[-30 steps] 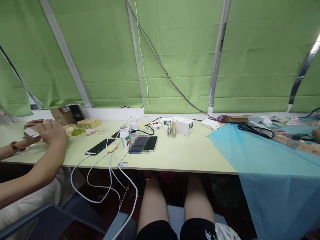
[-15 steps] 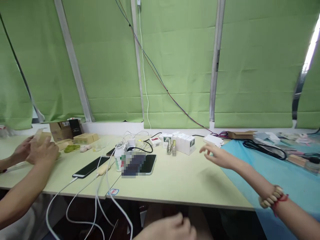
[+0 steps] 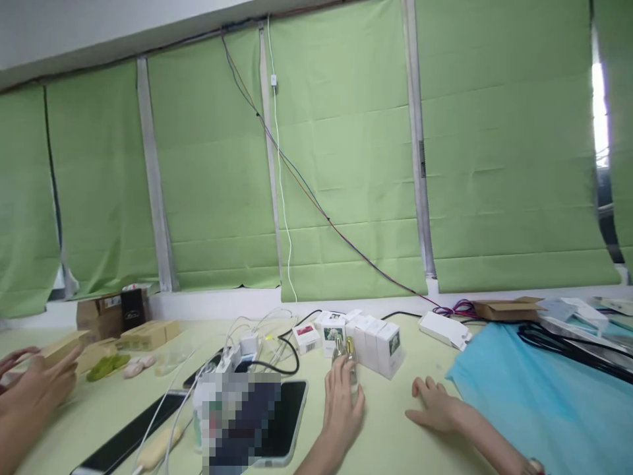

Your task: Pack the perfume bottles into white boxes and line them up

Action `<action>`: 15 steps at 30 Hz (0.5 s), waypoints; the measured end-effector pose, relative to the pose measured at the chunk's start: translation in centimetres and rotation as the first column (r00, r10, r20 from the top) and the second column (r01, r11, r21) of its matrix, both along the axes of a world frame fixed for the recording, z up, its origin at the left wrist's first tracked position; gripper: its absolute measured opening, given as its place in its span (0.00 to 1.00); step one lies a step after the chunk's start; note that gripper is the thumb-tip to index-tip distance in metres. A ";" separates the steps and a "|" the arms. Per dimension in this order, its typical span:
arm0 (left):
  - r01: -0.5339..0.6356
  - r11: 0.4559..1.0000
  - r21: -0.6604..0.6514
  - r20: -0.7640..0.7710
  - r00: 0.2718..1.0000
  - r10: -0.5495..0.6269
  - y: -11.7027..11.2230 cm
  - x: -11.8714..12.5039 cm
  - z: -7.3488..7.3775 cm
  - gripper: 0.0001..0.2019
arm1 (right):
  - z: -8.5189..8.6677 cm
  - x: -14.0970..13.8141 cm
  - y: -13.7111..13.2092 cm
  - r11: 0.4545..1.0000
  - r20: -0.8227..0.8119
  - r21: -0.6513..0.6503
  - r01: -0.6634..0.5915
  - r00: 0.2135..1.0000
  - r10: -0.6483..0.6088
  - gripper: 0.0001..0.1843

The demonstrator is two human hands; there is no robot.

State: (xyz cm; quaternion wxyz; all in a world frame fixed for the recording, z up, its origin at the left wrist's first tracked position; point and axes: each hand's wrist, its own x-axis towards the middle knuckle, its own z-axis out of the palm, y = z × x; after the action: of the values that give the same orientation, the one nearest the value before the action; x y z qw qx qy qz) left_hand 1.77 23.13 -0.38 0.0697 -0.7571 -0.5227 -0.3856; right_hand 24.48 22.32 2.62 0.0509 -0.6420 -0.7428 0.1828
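Observation:
My left hand [image 3: 340, 404] reaches over two small clear glass bottles, one with a gold top [image 3: 349, 344]. Its fingers stretch forward, partly covering the bottles, with the thumb apart; whether they touch the glass I cannot tell. Just behind the bottles stand several white boxes [image 3: 374, 346] with dark green pictures on them. My right hand [image 3: 435, 404] hovers over or rests on the pale tabletop right of the boxes, fingers apart and slightly bent, holding nothing.
At left, another person's hands [image 3: 44, 382] hold a yellowish box [image 3: 64, 348]. Phones [image 3: 133, 429], white cables and a partly blurred white bottle [image 3: 198, 412] lie left of my hands. A blue sheet [image 3: 534, 389], black cable [image 3: 568, 346] and white carton [image 3: 445, 330] lie at right.
My left hand has come up from below the table edge to the glass bottles. My right hand still hovers right of the white boxes. The view has tilted upward.

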 end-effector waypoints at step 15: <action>-0.164 0.984 0.072 0.229 0.963 0.143 3.8 -0.3 -1.4 0.29 | -2.2 0.8 6.6 0.970 -0.196 -0.021 0.241 0.951 -0.241 0.16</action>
State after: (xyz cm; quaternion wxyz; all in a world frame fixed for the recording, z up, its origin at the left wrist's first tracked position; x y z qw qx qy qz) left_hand 1.44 26.91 -1.80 0.0745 -0.6623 -0.5664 -0.4848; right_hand 25.29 28.89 0.47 0.1470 -0.7065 -0.6505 0.2369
